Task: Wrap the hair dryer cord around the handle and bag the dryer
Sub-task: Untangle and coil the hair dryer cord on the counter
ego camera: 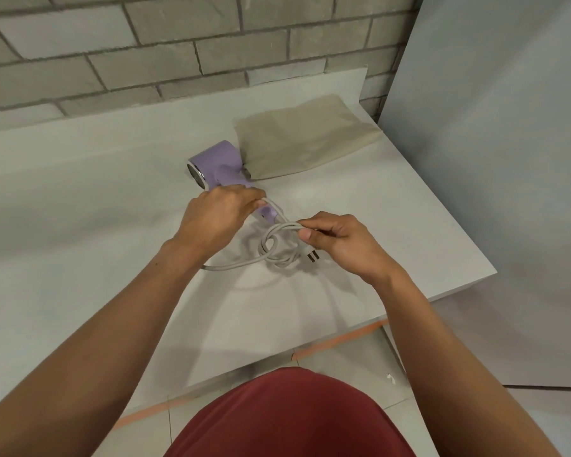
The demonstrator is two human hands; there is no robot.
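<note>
lying at the centre of the frame, the lilac hair dryer (pixel 216 166) rests on the white table (pixel 80 192), its handle (pixel 267 212) gripped by the left hand (pixel 218 219). the pale cord (pixel 274 249) sits in loose coils just below, not yet wound on; the right hand (pixel 340 242) pinches 1 bunch of loops near the plug (pixel 312 256). wrapping looks barely begun. next, by my judgement, the coils need freeing and leading round the handle. the tan bag (pixel 304 143) lies flat at upper right, just beside the dryer.
</note>
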